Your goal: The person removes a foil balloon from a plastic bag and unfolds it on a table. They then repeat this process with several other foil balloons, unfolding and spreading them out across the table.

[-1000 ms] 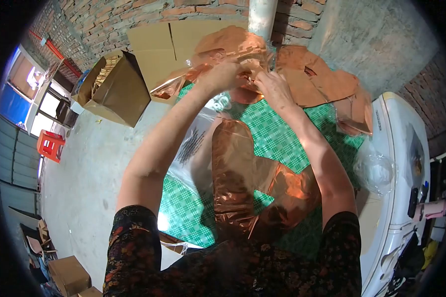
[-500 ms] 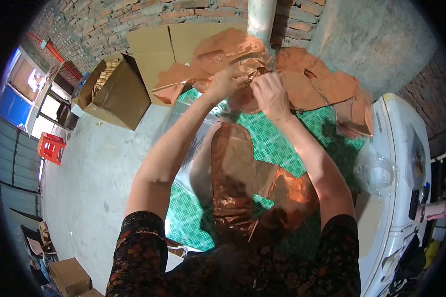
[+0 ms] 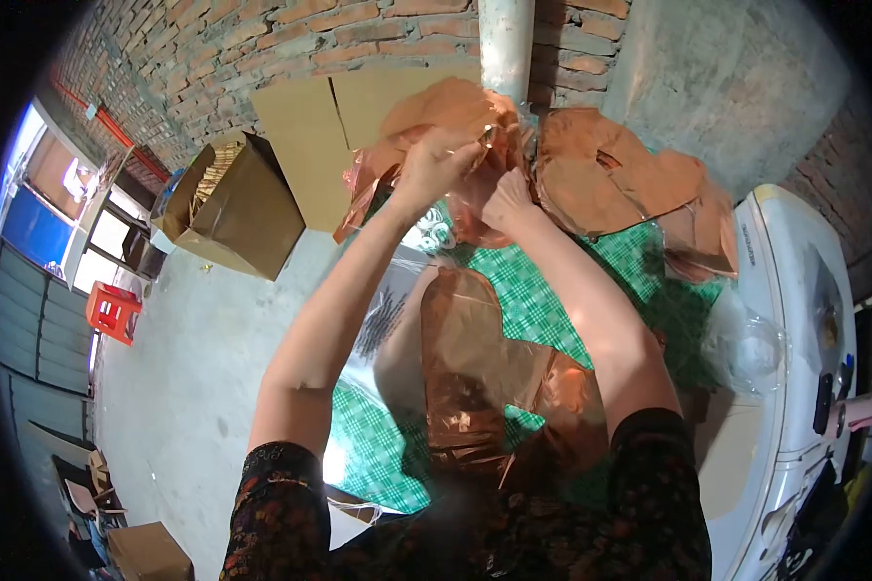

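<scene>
At the far end of the table, my left hand [image 3: 434,174] pinches the crumpled edge of a flat copper-coloured foil balloon [image 3: 446,107]. Just right of it and lower, my right hand [image 3: 510,203] has its fingers closed on the same foil; the fingertips are partly hidden. Another flat foil balloon [image 3: 581,179] lies beside my right hand. Nearer my body, a long angular foil balloon [image 3: 463,358] rests on the green checked tablecloth [image 3: 523,286]. Clear plastic with dark print [image 3: 383,324] lies under my left forearm.
A tall cardboard box [image 3: 247,218] stands on the floor at the left, beside an upright cardboard sheet [image 3: 310,136]. A white appliance [image 3: 785,320] borders the table on the right, near a clear plastic bundle [image 3: 746,349]. Behind are a pipe [image 3: 506,48] and brick wall.
My hands have moved apart: the left raises the foil edge, the right has dropped lower. The foil's left flap has been drawn inward. The whole view has shifted slightly.
</scene>
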